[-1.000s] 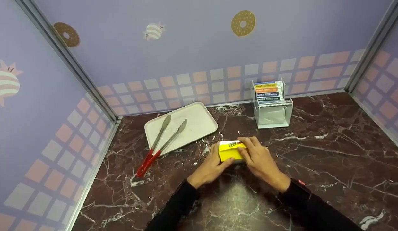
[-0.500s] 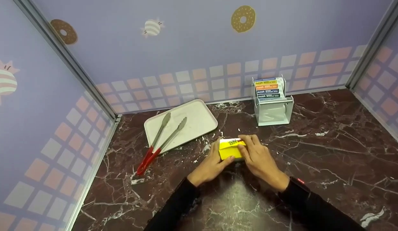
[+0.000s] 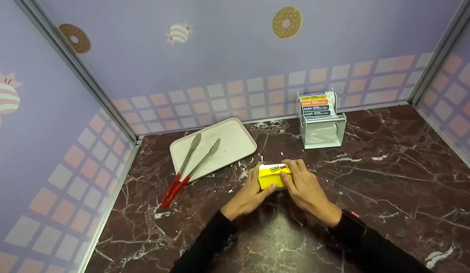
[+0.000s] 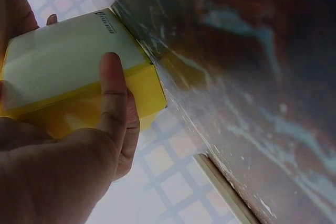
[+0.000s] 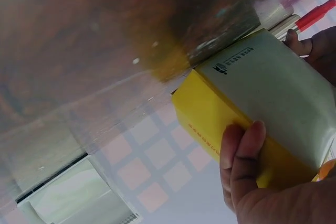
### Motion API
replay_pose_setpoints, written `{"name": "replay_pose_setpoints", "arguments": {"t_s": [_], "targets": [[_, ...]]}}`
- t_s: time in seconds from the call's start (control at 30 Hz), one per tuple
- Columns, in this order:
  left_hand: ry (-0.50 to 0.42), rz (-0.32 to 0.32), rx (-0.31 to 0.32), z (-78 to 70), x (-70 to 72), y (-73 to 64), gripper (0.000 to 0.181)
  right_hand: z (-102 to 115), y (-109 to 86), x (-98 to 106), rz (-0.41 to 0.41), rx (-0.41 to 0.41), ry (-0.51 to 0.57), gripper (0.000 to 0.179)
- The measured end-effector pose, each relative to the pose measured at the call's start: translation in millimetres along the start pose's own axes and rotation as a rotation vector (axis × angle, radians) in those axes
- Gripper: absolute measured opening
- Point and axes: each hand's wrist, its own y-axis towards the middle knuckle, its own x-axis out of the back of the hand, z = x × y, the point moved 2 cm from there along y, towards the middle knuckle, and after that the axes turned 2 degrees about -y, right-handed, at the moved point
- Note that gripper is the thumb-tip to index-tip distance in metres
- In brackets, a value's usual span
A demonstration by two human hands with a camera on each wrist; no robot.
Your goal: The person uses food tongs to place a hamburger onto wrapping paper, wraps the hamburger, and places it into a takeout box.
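A small yellow and white cardboard box (image 3: 270,182) stands on the dark marbled table between both hands. My left hand (image 3: 247,198) holds its left side, the thumb on the near yellow face. From the right, my right hand (image 3: 307,186) grips it, with the thumb on the folded yellow flap at the top and fingers reaching to the far side. In the left wrist view, fingers lie along the yellow side of the box (image 4: 68,59). The right wrist view shows fingertips against the yellow side of the box (image 5: 278,93), beside its pale printed face. Its contents are hidden.
Left of the box, metal tongs with red handles (image 3: 178,186) lie partly on a white tray (image 3: 235,140). A label dispenser (image 3: 321,132) with several coloured rolls stands at the back right. White crumbs dot the table (image 3: 379,182). Patterned walls enclose the back and sides.
The head view has tilted slightly, so the scene sits a little higher in it. Both hands keep their hold on the box, nearly still.
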Motion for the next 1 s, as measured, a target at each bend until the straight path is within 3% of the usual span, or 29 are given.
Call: {"name": "replay_pose_setpoints", "arguments": {"t_s": [0.2, 0.33, 0.47, 1.0], "targets": [[-0.095, -0.107, 0.138, -8.7, -1.6, 3.5, 0.081, 0.8, 0.4, -1.0, -0.01, -0.005, -0.005, 0.031], [-0.12, -0.197, 0.162, -13.0, -4.6, 5.8, 0.066, 1.2, 0.7, -0.4, -0.019, 0.0, -0.003, 0.031], [-0.113, -0.244, 0.162, -13.3, -7.7, 6.0, 0.06, 0.7, 0.8, -0.6, -0.022, 0.002, -0.007, 0.031], [-0.097, -0.246, 0.151, -11.0, -9.1, 3.5, 0.053, 2.6, -1.1, -0.4, 0.01, -0.029, 0.025, 0.032]]}}
